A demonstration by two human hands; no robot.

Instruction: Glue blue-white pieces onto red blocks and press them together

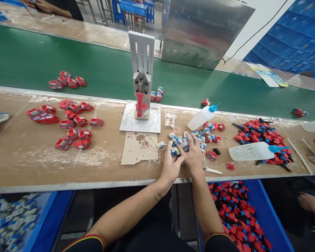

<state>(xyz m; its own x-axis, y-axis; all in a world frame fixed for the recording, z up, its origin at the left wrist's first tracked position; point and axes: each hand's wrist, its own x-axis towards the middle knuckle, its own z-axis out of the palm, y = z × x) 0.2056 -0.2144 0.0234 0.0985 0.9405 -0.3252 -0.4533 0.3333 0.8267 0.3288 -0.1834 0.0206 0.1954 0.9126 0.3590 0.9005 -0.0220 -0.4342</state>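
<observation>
The left hand (171, 167) and right hand (192, 154), both curved, cup the loose parts (180, 140) on the bench (99, 171) beside the press (139, 101), apparently to keep them gathered; whether either grips a single one cannot be told.

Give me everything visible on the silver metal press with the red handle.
The silver metal press stands upright on a flat whitish base plate near the far edge of the brown tabletop. Its tall plate has long vertical slots; below, a bolted mechanism carries a ribbed red handle pointing down. Behind it, a small red piece, partly hidden, shows above a pale yellowish block. A brown cardboard sheet meets the base's front edge. Neither left hand nor right hand touches it.
</observation>
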